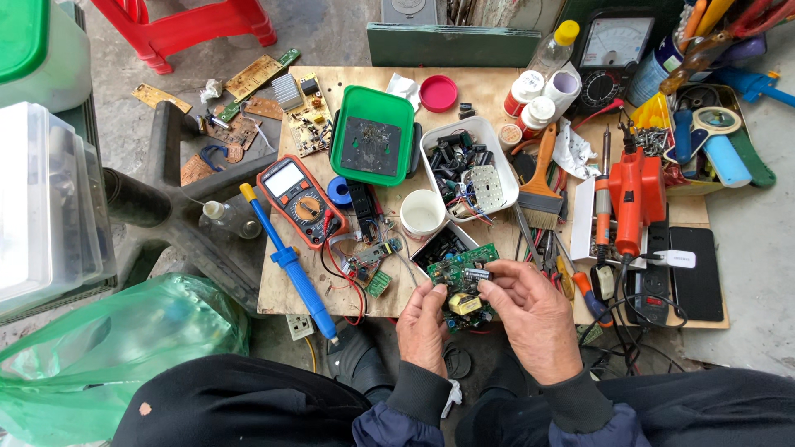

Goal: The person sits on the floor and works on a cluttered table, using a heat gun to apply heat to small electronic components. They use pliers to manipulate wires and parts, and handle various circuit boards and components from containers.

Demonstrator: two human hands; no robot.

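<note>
Left hand (422, 327): gripping the green circuit board (460, 285) by its near edge.
Right hand (534, 319): fingers pinching its right side.
Hidden: board's underside.

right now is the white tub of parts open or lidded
Open: the white tub has no lid on it, and the dark components and a perforated board inside show plainly from above.

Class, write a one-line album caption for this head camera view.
Both hands, left hand and right hand, hold a green circuit board over a cluttered plywood worktop.
</note>
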